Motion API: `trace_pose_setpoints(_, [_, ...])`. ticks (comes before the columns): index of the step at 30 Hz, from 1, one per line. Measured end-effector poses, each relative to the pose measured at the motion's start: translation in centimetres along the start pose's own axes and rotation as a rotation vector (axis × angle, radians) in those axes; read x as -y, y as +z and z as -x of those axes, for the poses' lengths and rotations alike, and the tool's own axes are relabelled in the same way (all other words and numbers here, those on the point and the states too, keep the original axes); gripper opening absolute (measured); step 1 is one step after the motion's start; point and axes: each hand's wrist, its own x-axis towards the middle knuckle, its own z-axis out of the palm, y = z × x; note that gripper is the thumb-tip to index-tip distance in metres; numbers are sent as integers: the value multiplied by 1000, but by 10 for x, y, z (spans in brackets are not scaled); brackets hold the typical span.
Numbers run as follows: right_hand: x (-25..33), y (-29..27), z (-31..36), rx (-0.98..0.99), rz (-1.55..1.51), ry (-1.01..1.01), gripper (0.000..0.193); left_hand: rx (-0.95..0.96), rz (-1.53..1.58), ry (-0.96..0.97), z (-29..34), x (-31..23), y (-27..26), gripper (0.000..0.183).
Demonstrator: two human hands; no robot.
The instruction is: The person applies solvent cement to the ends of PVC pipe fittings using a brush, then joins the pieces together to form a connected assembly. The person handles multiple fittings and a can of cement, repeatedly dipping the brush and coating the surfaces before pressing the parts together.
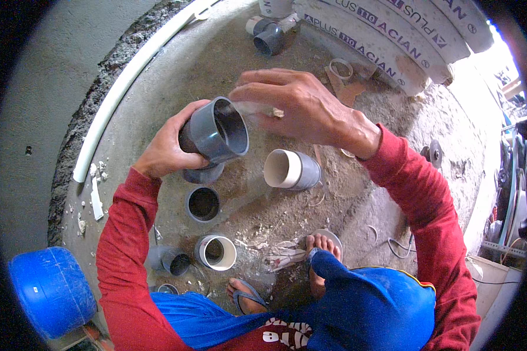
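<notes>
Pipe fitting in gray plastic, prob light, stiff, slick; left hand grips 9 o'clock, good spot; right hand at 1 o'clock, fingers half-curled, can't tell if holding

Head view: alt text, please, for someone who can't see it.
The left hand grips a grey pipe fitting; the right hand is raised beside its open end. A white-lined grey fitting is on the dusty floor, a long white pipe upper left, a blue drum lower left.
</notes>
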Motion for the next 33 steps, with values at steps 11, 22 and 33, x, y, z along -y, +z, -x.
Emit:
trace_pose_setpoints(11, [9,-6,7,45,-334,507,32,-68,-72,43,1,3,1,93])
trace_pose_setpoints(22, [7,-1,20,81,-856,833,37,-85,-64,44,1,0,6,92])
trace_pose_setpoints(33, [19,27,32,-386,-1117,1102,42,-140,-124,110,5,4,16,94])
